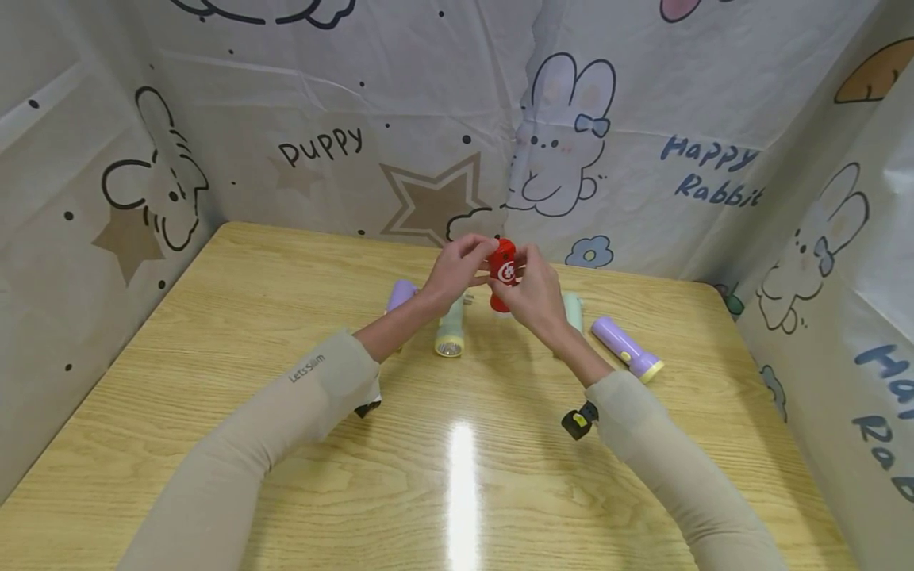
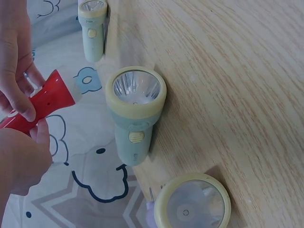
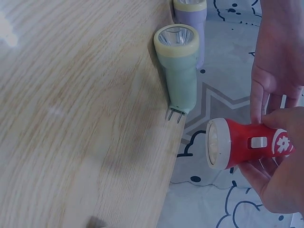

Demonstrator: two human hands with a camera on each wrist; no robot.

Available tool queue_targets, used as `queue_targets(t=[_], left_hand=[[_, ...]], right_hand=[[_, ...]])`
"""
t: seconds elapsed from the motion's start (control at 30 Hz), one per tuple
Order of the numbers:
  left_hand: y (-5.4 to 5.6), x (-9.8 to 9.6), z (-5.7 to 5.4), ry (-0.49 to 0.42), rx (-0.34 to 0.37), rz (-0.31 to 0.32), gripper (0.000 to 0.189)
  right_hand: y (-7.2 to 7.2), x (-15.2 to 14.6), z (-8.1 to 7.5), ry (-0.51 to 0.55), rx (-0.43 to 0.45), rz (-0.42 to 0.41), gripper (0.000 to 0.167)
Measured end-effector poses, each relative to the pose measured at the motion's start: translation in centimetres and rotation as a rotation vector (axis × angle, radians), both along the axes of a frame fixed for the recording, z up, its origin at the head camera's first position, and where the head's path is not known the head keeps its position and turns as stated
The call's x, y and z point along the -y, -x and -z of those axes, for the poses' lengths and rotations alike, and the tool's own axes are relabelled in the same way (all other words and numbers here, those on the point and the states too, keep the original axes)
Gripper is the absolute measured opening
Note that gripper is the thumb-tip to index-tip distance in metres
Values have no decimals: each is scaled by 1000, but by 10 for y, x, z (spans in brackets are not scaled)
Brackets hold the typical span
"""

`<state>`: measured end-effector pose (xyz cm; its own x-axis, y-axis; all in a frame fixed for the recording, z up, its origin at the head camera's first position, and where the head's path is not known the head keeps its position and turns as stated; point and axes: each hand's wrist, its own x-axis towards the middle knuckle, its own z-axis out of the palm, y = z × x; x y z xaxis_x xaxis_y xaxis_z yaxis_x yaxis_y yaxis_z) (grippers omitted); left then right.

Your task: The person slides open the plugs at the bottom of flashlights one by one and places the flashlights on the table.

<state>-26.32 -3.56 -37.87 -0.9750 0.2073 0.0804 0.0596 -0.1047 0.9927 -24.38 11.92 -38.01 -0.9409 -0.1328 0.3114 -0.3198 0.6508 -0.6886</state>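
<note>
A red flashlight (image 1: 504, 255) with a white emblem is held up over the far part of the table, its pale lens end pointing down in the head view. My right hand (image 1: 534, 295) grips its body, thumb across the front and fingers behind. From the other side my left hand (image 1: 455, 268) pinches the upper end with its fingertips. In the right wrist view the flashlight's white-rimmed head (image 3: 219, 143) and light switch (image 3: 259, 142) show, the right fingers curled beneath it. The left wrist view shows the red flared head (image 2: 58, 92) beyond the right thumb.
Below the hands stands a green flashlight (image 1: 451, 323) with charging prongs. A purple flashlight (image 1: 402, 293) is partly behind the left forearm. Another green flashlight (image 1: 574, 309) is partly hidden by the right arm; a second purple one (image 1: 627, 347) lies farther right. A printed cloth (image 1: 428, 119) borders the table.
</note>
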Motion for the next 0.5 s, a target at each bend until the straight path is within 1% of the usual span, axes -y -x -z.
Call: queue_targets(t=[0.2,0.5], left_hand=[[-1,-1,-3,-9,24,-20,31],[1,-1,-2,-47,47,-38,28]], right_hand=[[0,0,1,-12,-18,15,43],[-2,0,-1,-21,-39,7,41]])
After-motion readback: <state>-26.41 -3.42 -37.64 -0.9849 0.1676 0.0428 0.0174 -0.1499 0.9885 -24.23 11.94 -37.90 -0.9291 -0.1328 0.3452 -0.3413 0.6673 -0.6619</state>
